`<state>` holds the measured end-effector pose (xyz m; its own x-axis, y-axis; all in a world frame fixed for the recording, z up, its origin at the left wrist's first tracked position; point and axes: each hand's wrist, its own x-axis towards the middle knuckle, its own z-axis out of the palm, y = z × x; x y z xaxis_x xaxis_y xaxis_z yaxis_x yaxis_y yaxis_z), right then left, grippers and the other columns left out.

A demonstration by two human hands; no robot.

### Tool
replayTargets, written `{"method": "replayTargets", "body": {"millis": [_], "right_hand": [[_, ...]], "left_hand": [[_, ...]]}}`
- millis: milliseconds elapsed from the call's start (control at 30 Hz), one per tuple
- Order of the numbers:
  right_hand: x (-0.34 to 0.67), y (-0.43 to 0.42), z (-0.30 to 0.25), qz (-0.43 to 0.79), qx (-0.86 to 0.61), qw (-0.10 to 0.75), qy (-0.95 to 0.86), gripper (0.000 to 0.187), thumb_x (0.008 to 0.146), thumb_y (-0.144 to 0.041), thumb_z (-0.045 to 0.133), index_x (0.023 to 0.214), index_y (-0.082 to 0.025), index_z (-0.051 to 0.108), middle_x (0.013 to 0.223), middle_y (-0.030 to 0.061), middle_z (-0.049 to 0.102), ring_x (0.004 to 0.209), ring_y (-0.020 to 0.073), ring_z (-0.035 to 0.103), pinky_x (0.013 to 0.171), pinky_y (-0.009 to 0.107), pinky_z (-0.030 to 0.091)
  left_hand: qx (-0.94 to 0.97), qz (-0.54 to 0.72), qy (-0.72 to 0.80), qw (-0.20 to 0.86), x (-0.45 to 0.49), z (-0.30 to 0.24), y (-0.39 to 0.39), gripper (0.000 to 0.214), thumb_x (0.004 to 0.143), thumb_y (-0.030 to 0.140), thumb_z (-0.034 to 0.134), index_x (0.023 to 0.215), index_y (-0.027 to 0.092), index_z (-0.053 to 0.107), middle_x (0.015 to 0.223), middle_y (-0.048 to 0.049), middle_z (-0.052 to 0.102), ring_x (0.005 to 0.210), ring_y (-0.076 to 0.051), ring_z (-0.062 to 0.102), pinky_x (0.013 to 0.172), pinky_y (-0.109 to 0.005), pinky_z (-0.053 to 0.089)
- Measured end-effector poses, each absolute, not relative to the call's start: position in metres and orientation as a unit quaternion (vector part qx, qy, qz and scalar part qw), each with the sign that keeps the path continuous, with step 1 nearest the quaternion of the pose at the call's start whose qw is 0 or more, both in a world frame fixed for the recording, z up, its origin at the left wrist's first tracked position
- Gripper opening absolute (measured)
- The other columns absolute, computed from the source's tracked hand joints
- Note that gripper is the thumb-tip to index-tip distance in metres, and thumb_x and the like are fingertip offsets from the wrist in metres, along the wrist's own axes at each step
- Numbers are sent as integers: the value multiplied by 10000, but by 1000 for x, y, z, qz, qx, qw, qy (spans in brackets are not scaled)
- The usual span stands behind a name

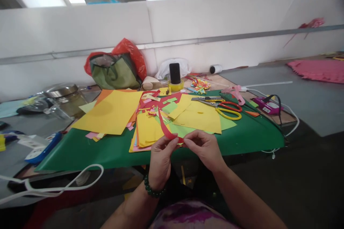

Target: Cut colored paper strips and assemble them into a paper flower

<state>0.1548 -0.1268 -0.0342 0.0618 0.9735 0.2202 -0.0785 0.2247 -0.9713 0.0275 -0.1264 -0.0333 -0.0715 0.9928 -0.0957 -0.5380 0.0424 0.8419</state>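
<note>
A curved red paper strip [164, 127] runs down from the pile toward me, its near end pinched in both hands at the table's front edge. My left hand [162, 152], with a dark green bead bracelet at the wrist, grips it between thumb and forefinger. Close on the right, my right hand [205, 146] pinches the strip's tip with thumb and index finger. Just beyond lie yellow sheets [200, 116], green paper scraps [170, 106] and a stack of coloured paper [147, 130]. Scissors with red and yellow handles [228, 110] rest on the sheets to the right.
A large yellow sheet [110, 111] covers the left of the green mat [88, 152]. Behind stand a green bag [115, 71], a phone [175, 73] and a tape roll [176, 86]. A pink glue gun [237, 94], purple box [267, 106] and white cable [291, 114] are rightward.
</note>
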Motion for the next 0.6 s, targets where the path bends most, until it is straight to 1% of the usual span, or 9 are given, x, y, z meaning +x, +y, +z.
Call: {"method": "replayTargets", "body": {"millis": [200, 367, 433, 600], "right_hand": [[154, -127, -33, 435, -429, 602, -514, 211, 680, -358, 750, 705, -195, 619, 642, 12, 685, 601, 169, 676, 618, 302, 589], [152, -129, -36, 408, -425, 628, -508, 224, 687, -277, 725, 845, -208, 584, 720, 10, 704, 651, 162, 694, 623, 284, 595], [152, -129, -37, 398, -424, 630, -515, 225, 696, -265, 713, 867, -210, 576, 731, 12, 710, 662, 164, 699, 626, 286, 599], [153, -132, -38, 390, -430, 630, -516, 216, 709, -264, 704, 874, -210, 576, 772, 30, 723, 709, 170, 709, 675, 298, 602]], "left_hand": [[324, 610, 388, 610, 28, -36, -127, 246, 530, 265, 868, 717, 166, 744, 700, -15, 729, 651, -110, 631, 643, -203, 504], [352, 604, 376, 609, 29, -38, -128, 242, 583, 268, 847, 785, 183, 744, 747, -11, 730, 687, -106, 621, 641, -187, 496], [370, 600, 369, 605, 30, -40, -128, 232, 603, 250, 835, 805, 184, 741, 769, -13, 732, 703, -109, 623, 644, -186, 494], [383, 605, 359, 599, 32, -42, -128, 217, 634, 240, 816, 824, 178, 730, 804, -22, 733, 757, -133, 646, 723, -220, 510]]}}
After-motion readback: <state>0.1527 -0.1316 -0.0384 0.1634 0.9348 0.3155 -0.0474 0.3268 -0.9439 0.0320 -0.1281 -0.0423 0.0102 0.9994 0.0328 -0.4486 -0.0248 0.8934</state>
